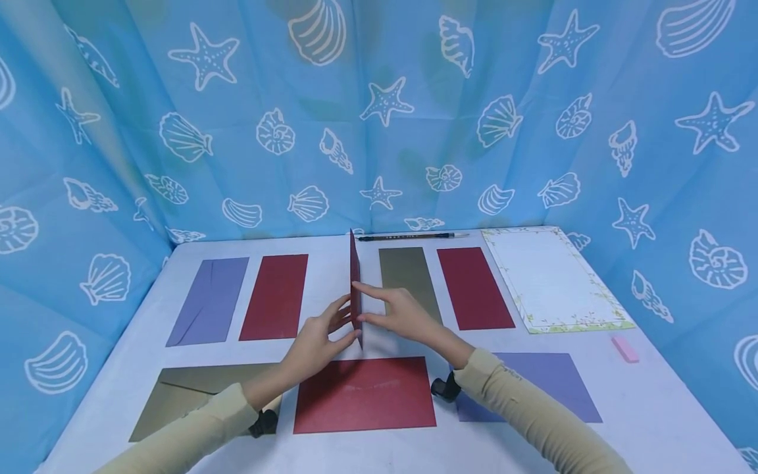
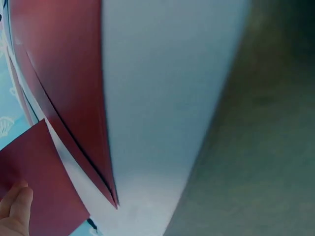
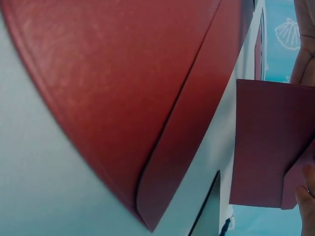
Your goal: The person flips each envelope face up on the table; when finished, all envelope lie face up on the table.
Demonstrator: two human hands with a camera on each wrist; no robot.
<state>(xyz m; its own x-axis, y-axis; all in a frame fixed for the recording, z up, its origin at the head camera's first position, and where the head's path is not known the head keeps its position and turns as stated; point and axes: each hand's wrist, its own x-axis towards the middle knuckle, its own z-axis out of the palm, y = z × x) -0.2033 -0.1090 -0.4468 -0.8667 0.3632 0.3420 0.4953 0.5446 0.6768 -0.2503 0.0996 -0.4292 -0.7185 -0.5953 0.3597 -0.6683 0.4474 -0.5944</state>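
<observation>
A dark red envelope [image 1: 354,263] stands upright, almost edge-on in the head view, between both hands. My left hand [image 1: 314,345] holds it from the left, with the thumb at its lower near edge and the other fingers along its left face. From the right, my right hand [image 1: 405,316] has its index finger and thumb on the flap side. In the right wrist view the flap of this envelope [image 3: 263,142] shows beside the right fingertips. Just in front of the hands lies a larger red envelope [image 1: 367,395], flat on the table.
A purple envelope [image 1: 210,299] and a red one [image 1: 275,296] lie at left, an olive one [image 1: 408,270] and another red one [image 1: 476,289] at right. Nearer lie a gold envelope [image 1: 177,395] and a purple one [image 1: 545,382]. Patterned paper [image 1: 551,276], an eraser [image 1: 624,349] and a brush [image 1: 408,236] lie beyond.
</observation>
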